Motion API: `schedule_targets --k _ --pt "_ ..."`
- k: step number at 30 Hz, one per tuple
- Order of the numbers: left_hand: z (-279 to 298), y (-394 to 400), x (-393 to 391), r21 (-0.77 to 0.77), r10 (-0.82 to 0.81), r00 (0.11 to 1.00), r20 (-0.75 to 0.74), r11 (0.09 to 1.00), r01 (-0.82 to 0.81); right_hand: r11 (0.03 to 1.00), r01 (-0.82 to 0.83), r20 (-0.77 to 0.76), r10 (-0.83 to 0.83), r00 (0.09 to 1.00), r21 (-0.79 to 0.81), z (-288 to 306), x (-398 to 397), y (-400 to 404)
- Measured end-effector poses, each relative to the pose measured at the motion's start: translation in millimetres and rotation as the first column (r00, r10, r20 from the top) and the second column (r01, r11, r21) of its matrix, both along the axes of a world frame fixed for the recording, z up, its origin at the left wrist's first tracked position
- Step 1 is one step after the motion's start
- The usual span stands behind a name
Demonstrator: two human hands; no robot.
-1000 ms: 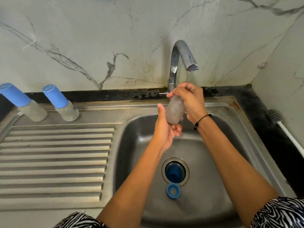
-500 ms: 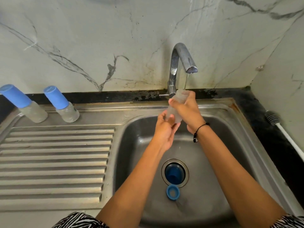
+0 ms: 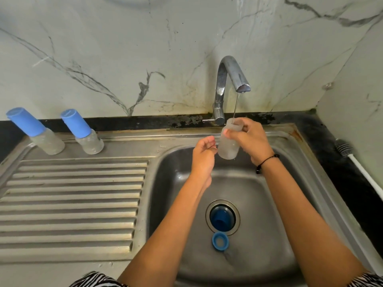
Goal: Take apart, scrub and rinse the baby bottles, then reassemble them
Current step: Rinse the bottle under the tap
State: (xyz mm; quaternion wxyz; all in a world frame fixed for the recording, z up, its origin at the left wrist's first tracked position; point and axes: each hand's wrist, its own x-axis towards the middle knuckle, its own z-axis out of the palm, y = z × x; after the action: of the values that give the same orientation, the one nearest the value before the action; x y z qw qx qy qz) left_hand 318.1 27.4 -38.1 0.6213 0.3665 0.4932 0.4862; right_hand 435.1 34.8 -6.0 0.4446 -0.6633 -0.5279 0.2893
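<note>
Rinsing under the curved steel tap (image 3: 228, 79): right hand (image 3: 248, 139) grips the frosted clear plastic bottle (image 3: 227, 149) upright beneath its spout; left hand (image 3: 204, 154), loosely curled, holds nothing. Best keep the mouth centred under the thin stream.

Right hand (image 3: 249, 139) raised with fingers curled in a grip; left hand (image 3: 204, 155) beside it, fingers loosely curled.

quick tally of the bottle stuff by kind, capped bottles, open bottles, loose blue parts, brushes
capped bottles: 2
open bottles: 1, in the right hand's grip
loose blue parts in the sink: 2
brushes: 1
total: 6
</note>
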Motion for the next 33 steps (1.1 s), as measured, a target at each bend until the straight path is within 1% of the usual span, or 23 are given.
schedule_targets --k 2,4,6,7,8,9,11,12,15,16,18,19,20,21,22,23,25,26,27,29,30,32,33 --pt "1.1 -0.2 0.2 0.006 -0.001 1.000 -0.009 1.000 0.001 1.000 0.022 0.036 -0.023 0.999 0.002 2.0 1.6 1.5" --pt "1.4 -2.0 1.7 0.011 0.000 1.000 -0.006 1.000 0.000 1.000 0.025 -0.021 -0.024 0.999 0.018 4.3 2.1 1.6" --pt "1.2 -3.2 3.1 0.013 0.010 1.000 -0.012 1.000 -0.009 0.989 0.071 0.055 -0.079 0.995 0.130 5.6 -1.0 -3.4" --pt "0.8 -2.6 3.8 0.015 0.015 1.000 -0.013 1.000 -0.014 0.973 0.102 0.059 -0.117 0.991 0.207 3.3 -2.2 -5.4" --pt "1.0 -1.5 4.3 0.015 0.020 1.000 -0.014 1.000 -0.020 0.960 0.128 0.046 -0.144 0.989 0.250 0.4 -3.7 -5.8" --pt "1.3 -1.5 4.6 0.013 0.026 1.000 -0.017 1.000 -0.026 0.966 0.126 0.067 -0.144 0.987 0.224 -3.5 -4.9 -5.0" --pt "0.2 -3.2 5.7 0.006 0.034 0.999 -0.025 0.999 -0.034 0.997 0.068 0.198 -0.073 0.978 0.032 -13.6 -7.2 -5.9" --pt "-0.4 -4.2 5.9 0.009 0.036 0.999 -0.026 0.999 -0.035 0.998 0.067 0.224 -0.067 0.972 0.006 -18.5 -7.0 -6.5" --pt "0.6 -2.7 4.6 0.020 0.044 0.999 -0.022 0.999 -0.043 0.956 0.139 0.158 -0.183 0.970 0.258 -15.3 -11.1 -10.4" --pt "0.2 -1.8 4.2 0.015 0.048 0.998 -0.026 0.999 -0.048 0.960 0.130 0.161 -0.173 0.972 0.248 -14.7 -11.6 -9.2" --pt "-0.2 -2.7 3.6 0.012 0.052 0.998 -0.041 0.999 -0.052 0.995 0.082 0.220 -0.092 0.971 0.052 -16.0 -11.0 -6.0" --pt "-0.4 -3.8 3.5 0.011 0.053 0.997 -0.050 0.999 -0.053 0.997 0.080 0.240 -0.082 0.967 0.016 -17.8 -10.2 -6.1" --pt "0.3 -3.9 3.5 0.014 0.053 0.997 -0.057 0.999 -0.052 0.992 0.098 0.243 -0.114 0.963 0.077 -18.7 -9.7 -6.6" --pt "0.6 -3.0 2.9 0.017 0.058 0.997 -0.056 0.998 -0.057 0.976 0.117 0.220 -0.157 0.963 0.183 -17.5 -10.7 -8.0" --pt "0.8 -1.9 2.5 0.018 0.061 0.997 -0.050 0.998 -0.060 0.959 0.126 0.201 -0.180 0.963 0.254 -17.0 -11.7 -8.5" --pt "1.2 -1.2 2.6 0.018 0.062 0.997 -0.047 0.998 -0.061 0.965 0.117 0.200 -0.166 0.966 0.237 -17.1 -12.1 -7.9" --pt "1.2 -2.1 3.3 0.007 0.066 0.996 -0.057 0.998 -0.066 0.997 0.067 0.245 -0.070 0.967 0.024 -20.1 -12.4 -6.7" --pt "0.5 -2.9 3.9 0.004 0.066 0.996 -0.059 0.998 -0.066 0.997 0.072 0.260 -0.063 0.964 -0.027 -21.9 -11.3 -7.0" --pt "0.1 -3.5 3.8 0.006 0.061 0.996 -0.063 0.998 -0.061 0.995 0.096 0.252 -0.098 0.963 0.019 -22.5 -10.3 -7.7" --pt "-0.4 -2.8 3.5 0.020 0.057 0.996 -0.070 0.998 -0.056 0.971 0.130 0.191 -0.169 0.967 0.203 -18.7 -11.2 -9.7" --pt "-0.6 -2.8 3.5 0.018 0.058 0.996 -0.070 0.998 -0.057 0.973 0.117 0.188 -0.155 0.970 0.198 -18.4 -10.8 -8.1" --pt "-0.8 -5.5 4.0 0.004 0.061 0.995 -0.074 0.998 -0.061 0.998 0.059 0.233 -0.054 0.971 -0.015 -20.1 -8.4 -4.8" --pt "-1.6 -7.4 4.1 0.000 0.063 0.995 -0.073 0.998 -0.063 0.995 0.050 0.251 -0.028 0.968 -0.085 -22.3 -6.5 -3.9"
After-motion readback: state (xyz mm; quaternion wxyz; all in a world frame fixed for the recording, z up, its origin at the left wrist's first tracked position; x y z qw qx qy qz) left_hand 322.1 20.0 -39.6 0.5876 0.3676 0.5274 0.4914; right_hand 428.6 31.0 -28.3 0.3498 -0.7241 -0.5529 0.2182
